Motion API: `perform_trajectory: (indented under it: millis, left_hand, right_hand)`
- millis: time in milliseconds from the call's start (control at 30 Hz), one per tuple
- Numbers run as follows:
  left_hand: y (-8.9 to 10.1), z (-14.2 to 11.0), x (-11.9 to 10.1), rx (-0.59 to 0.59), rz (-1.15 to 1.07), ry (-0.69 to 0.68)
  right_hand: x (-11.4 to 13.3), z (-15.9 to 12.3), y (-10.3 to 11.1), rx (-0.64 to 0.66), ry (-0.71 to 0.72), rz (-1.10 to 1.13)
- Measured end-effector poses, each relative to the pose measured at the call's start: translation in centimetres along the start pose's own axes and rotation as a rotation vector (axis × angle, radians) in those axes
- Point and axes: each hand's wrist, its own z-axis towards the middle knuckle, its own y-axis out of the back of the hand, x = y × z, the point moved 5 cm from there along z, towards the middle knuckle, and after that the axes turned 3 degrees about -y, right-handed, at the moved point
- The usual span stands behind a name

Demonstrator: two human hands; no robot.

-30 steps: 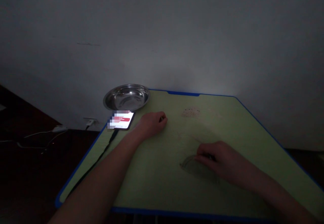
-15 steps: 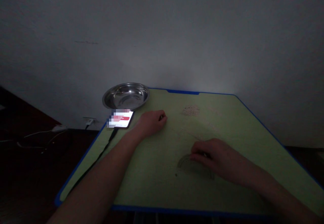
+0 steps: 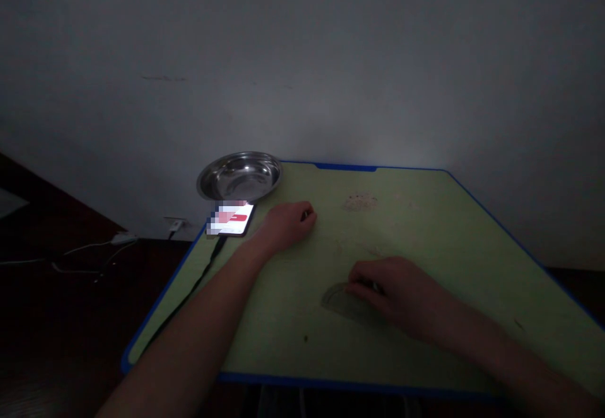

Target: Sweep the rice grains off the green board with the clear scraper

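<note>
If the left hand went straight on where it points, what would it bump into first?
Probably the pale speckled patch on the green table: the left hand points roughly that way. It may be flat or a little raised; the dim picture doesn't settle it.

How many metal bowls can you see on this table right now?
1. The shiny metal bowl sits at the far left corner of the table, just beyond the lit phone. I can't see any others, though the arms hide parts of the tabletop.
</note>
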Motion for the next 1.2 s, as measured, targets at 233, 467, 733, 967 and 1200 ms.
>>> perform_trajectory:
  millis: [233,467,733,967,1200]
  left_hand:
    - [0.0,0.1,0.1,0.003,0.003,-0.005]
    - [0.1,0.0,0.1,0.020,-0.007,-0.001]
    - [0.3,-0.1,-0.1,0.007,-0.003,-0.002]
    - [-0.1,0.0,0.1,-0.003,-0.011,-0.024]
    - [0.0,0.2,0.1,0.002,0.000,-0.017]
  right_hand:
    - [6.2,2.4,1.2,0.055,0.339,-0.126]
    - [11.2,3.1,0.3,0.041,0.668,-0.230]
    - [10.9,4.3,-1.6,0.187,0.697,-0.281]
    - [8.2,2.8,-1.2,0.317,0.567,-0.210]
    - [5.5,0.2,-1.3,0.320,0.411,-0.053]
